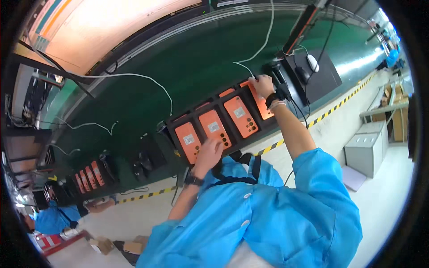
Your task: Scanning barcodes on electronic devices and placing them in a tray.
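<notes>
A black tray (172, 123) on the green bench holds several orange phones lying back-up in a row. My left hand (208, 152) rests at the tray's near edge, its fingers curled on the lower end of the second orange phone (213, 127). My right hand (262, 85) sits on the rightmost orange phone (264, 111), with its fingertips pinched at the end of a white cable (263, 42) that runs in from the back of the bench. Both wrists carry dark bands, and both sleeves are blue.
A second tray of orange phones (89, 176) lies further left, near a co-worker in blue (53, 219). A white mouse (313, 62) sits on a black mat (324, 82) to the right. Yellow-black tape (330, 109) edges the bench. Grey boxes (366, 149) and cardboard boxes (103, 244) stand on the floor.
</notes>
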Demonstrator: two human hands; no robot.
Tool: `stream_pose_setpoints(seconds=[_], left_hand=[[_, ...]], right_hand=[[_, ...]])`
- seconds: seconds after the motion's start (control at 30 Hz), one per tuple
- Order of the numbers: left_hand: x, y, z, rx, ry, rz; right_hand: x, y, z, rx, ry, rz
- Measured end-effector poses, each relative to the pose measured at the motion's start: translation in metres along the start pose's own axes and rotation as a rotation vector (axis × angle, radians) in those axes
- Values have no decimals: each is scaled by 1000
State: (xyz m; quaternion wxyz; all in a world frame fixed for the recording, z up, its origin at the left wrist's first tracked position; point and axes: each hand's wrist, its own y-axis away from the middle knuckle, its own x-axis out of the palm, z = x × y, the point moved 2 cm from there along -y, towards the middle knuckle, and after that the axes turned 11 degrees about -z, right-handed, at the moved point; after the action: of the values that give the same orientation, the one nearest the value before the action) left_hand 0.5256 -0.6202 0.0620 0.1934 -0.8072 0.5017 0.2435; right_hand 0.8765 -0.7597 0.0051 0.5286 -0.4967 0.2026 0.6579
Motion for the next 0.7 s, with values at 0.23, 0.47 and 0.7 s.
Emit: stream_pose_setpoints(seconds=[0.23, 0.47, 0.7], left_hand=[[48, -102, 0, 170, -143, -272], [80, -147, 10, 186, -385, -211], [77, -141, 13, 100, -454, -145]], right_hand=[[-20, 1, 26, -189, -100, 109], [-18, -6, 3, -77, 58, 150], [-30, -15, -74, 0, -3, -338]])
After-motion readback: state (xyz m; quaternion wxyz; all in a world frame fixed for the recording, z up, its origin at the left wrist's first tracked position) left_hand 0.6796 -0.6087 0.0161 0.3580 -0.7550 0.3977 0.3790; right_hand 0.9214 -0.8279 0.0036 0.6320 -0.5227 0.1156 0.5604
